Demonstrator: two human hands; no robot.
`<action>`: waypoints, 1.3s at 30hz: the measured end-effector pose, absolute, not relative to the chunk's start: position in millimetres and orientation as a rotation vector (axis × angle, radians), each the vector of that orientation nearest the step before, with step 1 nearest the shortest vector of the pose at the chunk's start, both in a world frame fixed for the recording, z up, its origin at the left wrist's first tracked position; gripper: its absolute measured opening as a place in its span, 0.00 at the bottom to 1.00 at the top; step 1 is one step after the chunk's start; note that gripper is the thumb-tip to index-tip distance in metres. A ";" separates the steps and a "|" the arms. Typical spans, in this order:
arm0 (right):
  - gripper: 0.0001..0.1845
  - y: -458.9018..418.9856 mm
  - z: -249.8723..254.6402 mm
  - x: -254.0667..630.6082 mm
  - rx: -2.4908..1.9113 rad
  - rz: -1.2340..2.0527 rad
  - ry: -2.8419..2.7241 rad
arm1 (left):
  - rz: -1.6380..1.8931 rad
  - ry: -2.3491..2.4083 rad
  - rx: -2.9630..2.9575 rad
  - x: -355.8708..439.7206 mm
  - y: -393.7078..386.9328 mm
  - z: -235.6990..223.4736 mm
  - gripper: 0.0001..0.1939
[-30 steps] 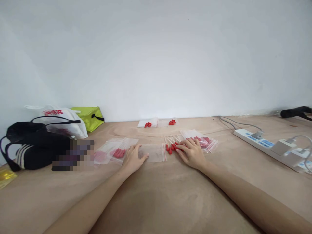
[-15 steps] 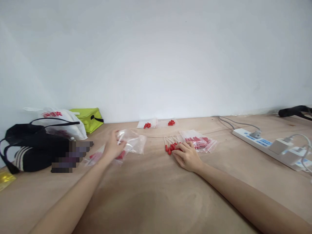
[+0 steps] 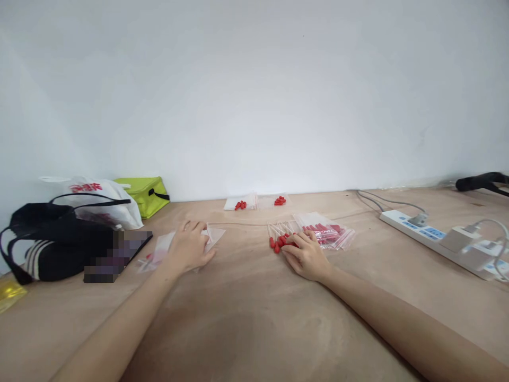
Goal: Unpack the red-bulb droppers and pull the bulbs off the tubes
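Our left hand [image 3: 190,246] lies palm down over the left bags [image 3: 162,245], with the fingers and the thumb moderately spread. We think this flat position can press such thin plastic against the table [image 3: 238,318], so that it does not slide or curl easily. A corner of clear plastic [image 3: 216,235] comes out beside the fingers, but we cannot tell if it is pinched underneath.

Our right hand [image 3: 308,257] is low and narrow, with curved fingers over the red-tipped sticks [image 3: 277,245]. These sticks lie on the table, in front of us and slightly to the right. Their red ends point mostly toward us and the pale shafts away, perhaps because the thick ends are then nearer to our fingertips. Whether we pinch one of them, we cannot tell, since the fingers hide it.

Just beyond this hand, the right bags [image 3: 324,239] with red pieces inside overlap like a loose fan; this probably saves space. Near the wall [image 3: 254,106], two more bags [image 3: 264,201] lie side by side with small red pieces at them, well apart from both hands. The power strip [image 3: 401,225] is farther right.
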State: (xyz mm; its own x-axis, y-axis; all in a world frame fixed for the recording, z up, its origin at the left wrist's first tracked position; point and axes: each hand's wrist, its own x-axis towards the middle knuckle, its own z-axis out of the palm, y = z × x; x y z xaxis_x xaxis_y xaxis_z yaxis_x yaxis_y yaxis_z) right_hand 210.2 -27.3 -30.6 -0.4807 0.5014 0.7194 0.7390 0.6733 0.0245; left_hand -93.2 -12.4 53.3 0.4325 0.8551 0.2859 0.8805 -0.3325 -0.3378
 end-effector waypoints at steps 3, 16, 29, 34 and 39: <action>0.08 -28.0 -29.7 209.6 -0.959 -0.436 -2.186 | 0.007 -1.418 -2.123 -84.5 -16.4 44.8 0.10; 0.07 -26.6 -30.2 199.2 -0.963 -0.413 -2.169 | -0.864 -1.533 -2.530 -26.8 -16.1 -3.9 0.13; 0.09 -18.1 -27.5 163.0 -0.769 -0.533 -2.323 | -0.789 -1.437 -2.952 -54.2 -26.0 2.4 0.19; 0.08 -12.6 -27.5 153.1 -0.837 -0.505 -2.287 | -0.812 -1.307 -2.922 -48.9 -26.2 2.4 0.20; 0.08 -9.8 -29.6 154.2 -0.979 -0.345 -2.184 | -0.916 -1.096 -2.836 -51.8 -24.5 -5.1 0.10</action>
State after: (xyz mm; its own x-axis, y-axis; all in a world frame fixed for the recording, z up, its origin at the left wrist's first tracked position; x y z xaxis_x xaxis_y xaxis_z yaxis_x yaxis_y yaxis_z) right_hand 154.2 -9.8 -29.6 -0.4628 0.5450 0.6992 0.7341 0.6778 -0.0424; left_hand -51.8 -24.5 -5.1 0.5955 0.6261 0.5034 0.6063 -0.7614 0.2296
